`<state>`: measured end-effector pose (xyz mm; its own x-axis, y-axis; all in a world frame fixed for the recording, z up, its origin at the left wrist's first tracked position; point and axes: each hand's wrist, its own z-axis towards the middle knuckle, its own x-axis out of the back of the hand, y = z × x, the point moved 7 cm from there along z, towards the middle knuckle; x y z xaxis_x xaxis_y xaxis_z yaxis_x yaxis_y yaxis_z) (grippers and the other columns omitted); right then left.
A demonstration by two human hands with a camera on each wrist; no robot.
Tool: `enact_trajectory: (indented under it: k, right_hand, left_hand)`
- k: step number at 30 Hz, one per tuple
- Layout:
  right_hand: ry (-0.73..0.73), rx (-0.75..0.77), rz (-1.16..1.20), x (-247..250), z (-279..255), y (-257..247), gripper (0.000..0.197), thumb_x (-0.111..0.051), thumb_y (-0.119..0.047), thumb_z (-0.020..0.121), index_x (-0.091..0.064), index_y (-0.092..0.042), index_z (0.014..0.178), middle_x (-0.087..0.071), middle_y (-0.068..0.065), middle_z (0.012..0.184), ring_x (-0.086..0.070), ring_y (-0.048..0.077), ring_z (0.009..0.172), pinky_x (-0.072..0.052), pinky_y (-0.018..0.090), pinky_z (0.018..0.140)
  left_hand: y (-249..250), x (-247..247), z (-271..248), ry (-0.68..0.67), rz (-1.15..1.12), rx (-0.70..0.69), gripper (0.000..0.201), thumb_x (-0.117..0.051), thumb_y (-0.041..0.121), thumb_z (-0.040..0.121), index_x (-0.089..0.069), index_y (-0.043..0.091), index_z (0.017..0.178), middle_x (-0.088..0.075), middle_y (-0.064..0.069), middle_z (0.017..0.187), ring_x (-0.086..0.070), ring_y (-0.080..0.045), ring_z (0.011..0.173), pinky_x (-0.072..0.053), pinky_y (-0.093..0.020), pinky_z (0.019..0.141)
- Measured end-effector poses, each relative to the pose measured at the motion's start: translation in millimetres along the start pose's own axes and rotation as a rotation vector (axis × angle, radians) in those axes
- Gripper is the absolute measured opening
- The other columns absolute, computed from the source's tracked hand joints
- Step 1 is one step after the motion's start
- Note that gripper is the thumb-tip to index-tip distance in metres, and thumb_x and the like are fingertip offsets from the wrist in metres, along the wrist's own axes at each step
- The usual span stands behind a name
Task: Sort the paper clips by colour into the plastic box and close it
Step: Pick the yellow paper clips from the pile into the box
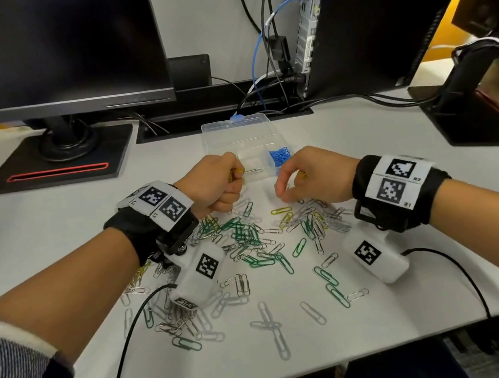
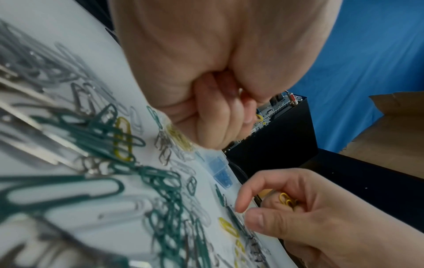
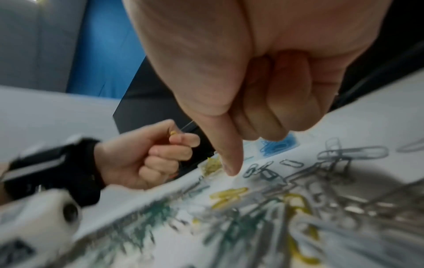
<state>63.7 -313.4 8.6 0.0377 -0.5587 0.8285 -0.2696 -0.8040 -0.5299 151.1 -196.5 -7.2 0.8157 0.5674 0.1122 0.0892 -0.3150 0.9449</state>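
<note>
**Dozens of clips loose, both fists full of yellow**

Scattered across the smooth white desk (image 1: 364, 145): thin bent-wire paper clips (image 1: 249, 237), each a narrow rounded loop, lying at every angle with no shared long axis. Glossy green ones tangled thick at the middle, bare silver ones spread toward the near edge, a few yellow clips (image 1: 281, 210) flat just below the right hand.

Behind the heap, touching neither hand: plastic box (image 1: 244, 144), clear, thin-walled, rectangular, long side running left to right, lid (image 1: 235, 132) thrown open away from the person, pale blue latch at its far rim. Divided inside; blue clips (image 1: 280, 155) heaped in the right-hand compartment, a yellow heap visible in another from the wrist views, which one hard to say.

Left hand (image 1: 213, 186) curled into a tight fist at the box's near-left corner, clenched on a bunch of yellow clips, tips poking out by the thumb. Right hand (image 1: 311, 179) over the pile's far edge, back fingers folded round more yellow clips against the palm, index finger and thumb reaching down to the desk, slightly apart.

Beyond: matte black monitor (image 1: 46, 51) on a flat stand, black computer case (image 1: 377, 14), looping cables.
</note>
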Motion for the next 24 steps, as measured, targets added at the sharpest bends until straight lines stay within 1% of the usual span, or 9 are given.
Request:
enact_trajectory:
  k: [2,5,7,8,12,14,17,20,24]
  right_hand:
    - [0.019,0.003,-0.114,-2.3,0.4,1.6,0.005,-0.070,-0.020,0.085,-0.073,-0.020,0.088,-0.059,-0.013,0.081,-0.052,-0.003,0.064,-0.035,0.009,0.055]
    - [0.011,0.010,-0.205,-9.7,3.5,1.0,0.005,-0.071,-0.021,0.085,-0.073,-0.018,0.088,-0.056,-0.008,0.096,-0.054,0.008,0.082,-0.037,0.019,0.064]
    - [-0.002,0.007,-0.238,-11.8,6.5,0.5,0.007,-0.070,-0.021,0.085,-0.072,-0.016,0.089,-0.055,-0.007,0.094,-0.053,0.011,0.081,-0.037,0.020,0.068]
    - [-0.015,0.002,-0.246,-12.4,7.8,0.6,0.008,-0.069,-0.021,0.086,-0.073,-0.015,0.090,-0.056,-0.007,0.092,-0.052,0.010,0.079,-0.038,0.020,0.065]
    - [-0.066,-0.003,-0.235,-12.1,7.1,4.3,0.018,-0.062,-0.021,0.091,-0.073,-0.006,0.094,-0.068,0.001,0.091,-0.052,0.008,0.070,-0.038,0.005,0.051]
    - [-0.046,-0.018,-0.206,-7.8,4.2,9.0,0.019,-0.062,-0.024,0.092,-0.071,-0.008,0.095,-0.064,-0.006,0.087,-0.051,0.005,0.067,-0.038,0.003,0.051]
    - [-0.001,-0.023,-0.198,-6.3,3.5,10.8,0.016,-0.065,-0.032,0.089,-0.068,-0.018,0.096,-0.055,-0.010,0.087,-0.049,0.004,0.071,-0.036,0.012,0.058]
    - [-0.027,-0.018,-0.209,-12.8,6.8,4.8,0.019,-0.069,-0.036,0.086,-0.067,-0.019,0.094,-0.051,-0.011,0.086,-0.048,0.008,0.079,-0.036,0.021,0.071]
    - [-0.081,0.012,-0.269,-19.2,8.1,-6.8,0.017,-0.067,-0.030,0.089,-0.071,-0.014,0.091,-0.056,-0.010,0.084,-0.053,0.013,0.082,-0.039,0.022,0.066]
  left_hand:
    - [-1.8,1.3,0.7,0.011,-0.021,0.003,0.024,-0.031,0.011,0.091,-0.031,0.015,0.067,-0.022,0.000,0.051,-0.013,-0.010,0.040,-0.012,-0.013,0.038]
    - [-4.4,-0.9,1.4,-0.003,-0.093,0.024,0.025,-0.029,0.011,0.091,-0.032,0.015,0.067,-0.023,0.001,0.050,-0.014,-0.009,0.038,-0.012,-0.012,0.036]
    - [-5.0,-4.3,1.8,-0.045,-0.189,0.039,0.025,-0.026,0.011,0.092,-0.032,0.014,0.068,-0.026,0.001,0.050,-0.015,-0.008,0.037,-0.012,-0.012,0.034]
    - [-4.9,-5.9,1.7,-0.072,-0.249,0.045,0.025,-0.025,0.011,0.091,-0.032,0.014,0.068,-0.028,0.001,0.051,-0.017,-0.007,0.036,-0.012,-0.013,0.034]
    - [-2.0,-10.1,2.5,-0.173,-0.494,0.067,0.025,-0.025,0.013,0.089,-0.035,0.014,0.066,-0.031,0.002,0.054,-0.022,-0.005,0.034,-0.013,-0.014,0.029]
    - [-1.5,-11.5,3.2,-0.198,-0.573,0.090,0.025,-0.026,0.015,0.089,-0.035,0.014,0.065,-0.031,0.002,0.055,-0.023,-0.005,0.034,-0.015,-0.014,0.028]
    - [-2.6,-13.7,3.2,-0.202,-0.591,0.124,0.026,-0.028,0.015,0.089,-0.035,0.015,0.064,-0.031,0.003,0.056,-0.023,-0.005,0.034,-0.015,-0.015,0.028]
    - [-5.5,-17.3,2.5,-0.196,-0.579,0.164,0.027,-0.030,0.011,0.091,-0.038,0.014,0.066,-0.034,0.003,0.056,-0.024,-0.004,0.034,-0.014,-0.014,0.028]
    - [-10.7,-16.9,1.0,-0.153,-0.547,0.196,0.021,-0.032,0.006,0.098,-0.045,0.010,0.081,-0.033,0.004,0.058,-0.027,-0.004,0.037,-0.016,-0.014,0.028]
